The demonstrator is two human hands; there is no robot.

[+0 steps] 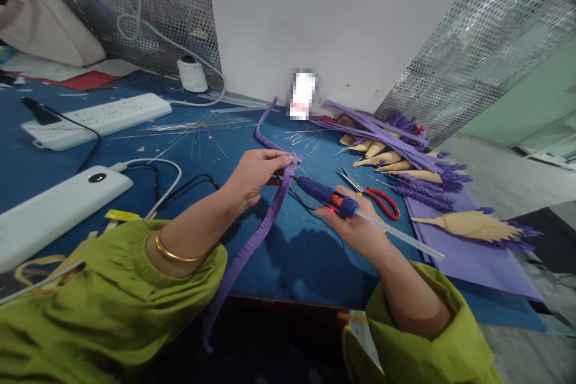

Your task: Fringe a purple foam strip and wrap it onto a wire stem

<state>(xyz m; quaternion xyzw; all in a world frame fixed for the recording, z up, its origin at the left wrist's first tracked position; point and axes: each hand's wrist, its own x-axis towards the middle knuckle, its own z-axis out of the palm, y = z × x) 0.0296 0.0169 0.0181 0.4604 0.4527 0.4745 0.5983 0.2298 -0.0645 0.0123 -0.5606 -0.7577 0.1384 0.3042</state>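
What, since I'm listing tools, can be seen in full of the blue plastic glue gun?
The blue, plastic-looking glue gun is held in the person's right hand above the blue tabletop, its nozzle pointing toward the purple fabric-like strip in the left hand; whether they touch is unclear. An orange part shows on its body, and a small red light glows beside the thumb. A translucent whitish glue stick juts from its rear. The hand hides its handle.

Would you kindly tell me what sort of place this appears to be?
It looks like a craft workbench, perhaps in a small workshop: the right hand holds a blue glue gun, red-handled scissors lie on the blue tabletop, and tan-wrapped purple flowers lie at the right.
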